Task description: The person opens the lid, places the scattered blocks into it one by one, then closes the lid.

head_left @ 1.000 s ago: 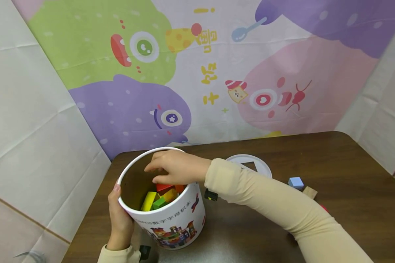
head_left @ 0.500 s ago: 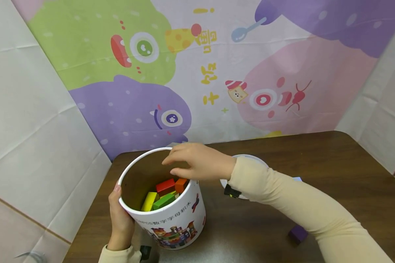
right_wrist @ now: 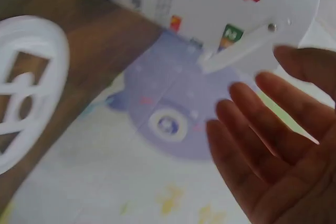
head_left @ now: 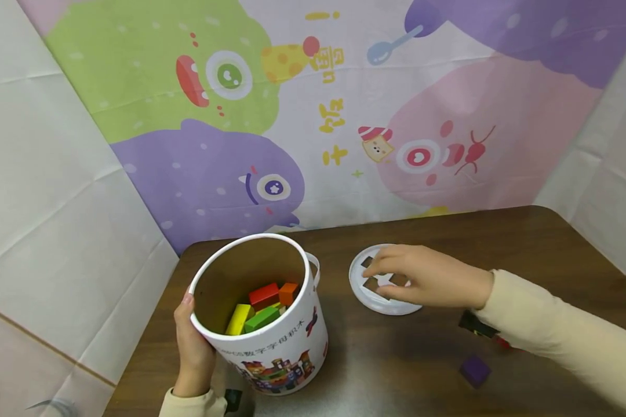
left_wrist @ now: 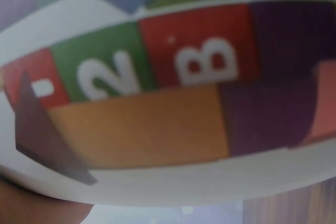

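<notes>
My left hand [head_left: 192,350] holds the white round bucket [head_left: 308,341] by its left side, thumb at the rim and the other fingers hidden. Inside lie a yellow block [head_left: 238,319], a green block [head_left: 262,319], a red block [head_left: 264,296] and an orange block [head_left: 289,293], among others. The bucket's printed picture of blocks [left_wrist: 136,129] fills the left wrist view. With nothing in it, my right hand [head_left: 430,277] hovers over the white lid [head_left: 361,294], which has cut-out holes. Its fingers are spread and relaxed in the right wrist view.
On the brown table [head_left: 386,365], a purple block [head_left: 475,370] lies at the right front. A bit of a red piece [head_left: 502,343] shows beside the right sleeve. The bucket's white handle [head_left: 315,269] sticks out on its right. A cartoon cloth [head_left: 334,191] hangs behind.
My right hand has moved right, from over the bucket's opening to over the lid. The purple block has come into view, and the sleeve now hides the blue block. The left hand has stayed put.
</notes>
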### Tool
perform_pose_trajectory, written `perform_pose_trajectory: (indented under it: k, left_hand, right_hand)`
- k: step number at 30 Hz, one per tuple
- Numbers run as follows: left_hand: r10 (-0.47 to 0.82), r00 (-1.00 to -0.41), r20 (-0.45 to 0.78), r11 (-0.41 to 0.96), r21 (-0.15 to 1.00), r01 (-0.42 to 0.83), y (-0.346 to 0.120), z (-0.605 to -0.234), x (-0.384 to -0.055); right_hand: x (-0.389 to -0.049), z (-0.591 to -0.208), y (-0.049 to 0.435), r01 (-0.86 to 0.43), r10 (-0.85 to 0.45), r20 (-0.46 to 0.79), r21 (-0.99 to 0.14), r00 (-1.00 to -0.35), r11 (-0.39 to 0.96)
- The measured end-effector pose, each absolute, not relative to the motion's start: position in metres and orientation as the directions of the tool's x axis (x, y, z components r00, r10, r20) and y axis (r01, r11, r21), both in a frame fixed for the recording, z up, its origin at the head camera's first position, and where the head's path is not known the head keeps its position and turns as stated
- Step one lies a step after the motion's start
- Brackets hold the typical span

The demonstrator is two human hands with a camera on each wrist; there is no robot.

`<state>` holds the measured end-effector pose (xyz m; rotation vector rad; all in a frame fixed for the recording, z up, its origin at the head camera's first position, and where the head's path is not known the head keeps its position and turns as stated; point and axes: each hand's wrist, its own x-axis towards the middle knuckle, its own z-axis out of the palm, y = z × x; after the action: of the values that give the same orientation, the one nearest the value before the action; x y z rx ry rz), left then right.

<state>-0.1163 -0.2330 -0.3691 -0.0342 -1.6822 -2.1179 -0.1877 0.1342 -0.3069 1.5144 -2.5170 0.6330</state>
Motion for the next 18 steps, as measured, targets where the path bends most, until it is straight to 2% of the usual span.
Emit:
perform_pose_trajectory:
  k: [4, 10, 18]
  left_hand:
    - [-0.312, -0.91, 0.273, -0.178, 0.924, 0.338, -0.23, -0.369, -0.117]
    - [-0.328, -0.906, 0.268, -0.189, 0.921, 0.341, -0.231, -0.369, -0.118]
    - [-0.312, -0.897, 0.312, -0.175, 0.909, 0.377, -0.241, -0.384, -0.124]
  right_hand:
    - [-0.171, -0.328, 0.177, -0.844, -0.775, 0.333, -0.23, -0.537, 0.485]
    - [-0.15, -0.363, 0.218, -0.801, -0.722, 0.346, -0.244, -0.599, 0.547]
    - [-0.134, -0.404, 0.24, -0.748, -0.716, 0.226, -0.281, -0.661, 0.601]
